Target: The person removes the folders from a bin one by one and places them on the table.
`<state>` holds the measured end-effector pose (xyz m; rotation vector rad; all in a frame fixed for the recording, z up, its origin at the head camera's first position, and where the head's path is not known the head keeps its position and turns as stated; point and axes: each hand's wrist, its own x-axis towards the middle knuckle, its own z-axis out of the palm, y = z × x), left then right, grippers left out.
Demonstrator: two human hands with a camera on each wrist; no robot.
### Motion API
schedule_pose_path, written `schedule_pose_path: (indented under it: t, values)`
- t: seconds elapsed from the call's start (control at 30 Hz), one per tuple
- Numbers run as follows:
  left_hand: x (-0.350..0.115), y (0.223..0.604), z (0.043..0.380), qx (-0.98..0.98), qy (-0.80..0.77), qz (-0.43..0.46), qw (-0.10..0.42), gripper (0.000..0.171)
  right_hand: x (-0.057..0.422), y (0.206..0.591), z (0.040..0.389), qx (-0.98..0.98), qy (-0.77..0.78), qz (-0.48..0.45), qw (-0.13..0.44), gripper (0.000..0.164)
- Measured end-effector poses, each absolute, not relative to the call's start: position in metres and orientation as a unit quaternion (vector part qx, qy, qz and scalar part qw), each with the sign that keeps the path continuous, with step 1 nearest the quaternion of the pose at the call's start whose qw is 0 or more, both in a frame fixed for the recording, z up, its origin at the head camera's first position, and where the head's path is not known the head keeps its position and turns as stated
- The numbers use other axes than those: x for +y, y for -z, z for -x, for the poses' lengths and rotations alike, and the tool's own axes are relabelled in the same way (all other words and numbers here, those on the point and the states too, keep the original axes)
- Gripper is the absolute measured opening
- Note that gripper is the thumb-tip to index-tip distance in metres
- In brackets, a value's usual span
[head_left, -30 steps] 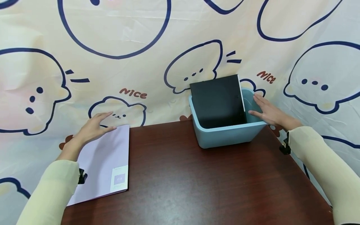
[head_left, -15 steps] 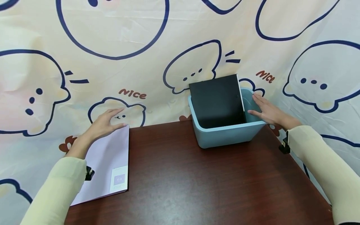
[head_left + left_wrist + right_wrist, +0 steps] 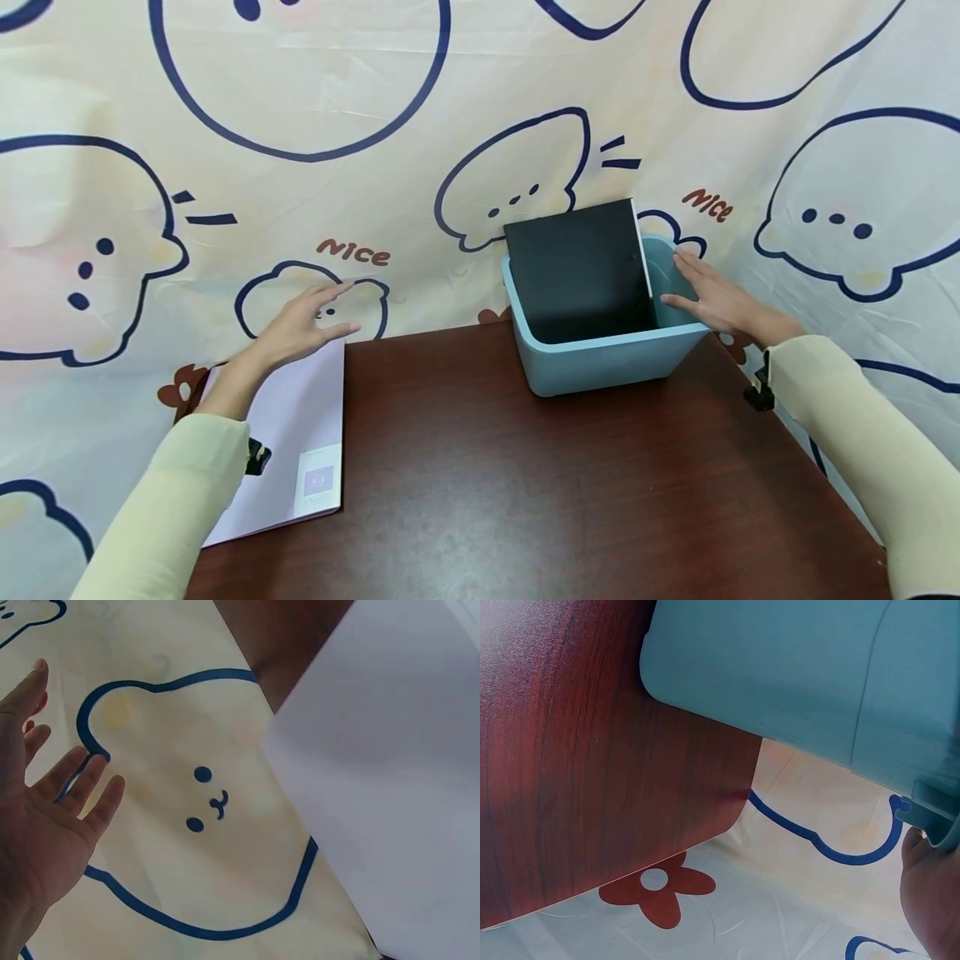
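Note:
My left hand hovers at the far edge of a flat lilac folder, fingers and thumb spread with nothing between them. A pale label marks the folder's near right corner. In the left wrist view the left hand is apart from the folder. My right hand rests at the right rim of a blue plastic bin, its fingers straight and its thumb reaching over the inside. A black flat folder-like thing with a white edge leans in the bin, rising above its rim.
The dark brown wooden table bears the folder at left and the bin at its back right. A cartoon-printed cloth hangs right behind and along the right side of the table.
My left hand has moved right and slightly up along the folder's far edge, its fingers still spread. The right hand, the bin and the folder have stayed in place.

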<state>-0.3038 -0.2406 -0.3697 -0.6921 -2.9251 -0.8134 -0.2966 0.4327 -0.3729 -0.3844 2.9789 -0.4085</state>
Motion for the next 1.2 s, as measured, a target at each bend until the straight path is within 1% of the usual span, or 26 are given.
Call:
schedule_pose_path:
  t: [0.47,0.7,1.0,1.2]
  values:
    - [-0.219,0.364,0.311,-0.923,0.283,0.259,-0.001,0.075,0.43,0.371,0.295,0.98,0.141,0.127,0.057,0.096]
    - [-0.206,0.361,0.314,-0.922,0.287,0.261,-0.009,0.078,0.43,0.37,0.294,0.981,0.141,0.124,0.056,0.096]
    - [-0.185,0.359,0.321,-0.922,0.282,0.265,-0.007,0.078,0.432,0.373,0.292,0.982,0.139,0.119,0.052,0.096]
    - [-0.174,0.356,0.324,-0.913,0.291,0.287,-0.008,0.077,0.432,0.372,0.293,0.981,0.14,0.121,0.052,0.096]
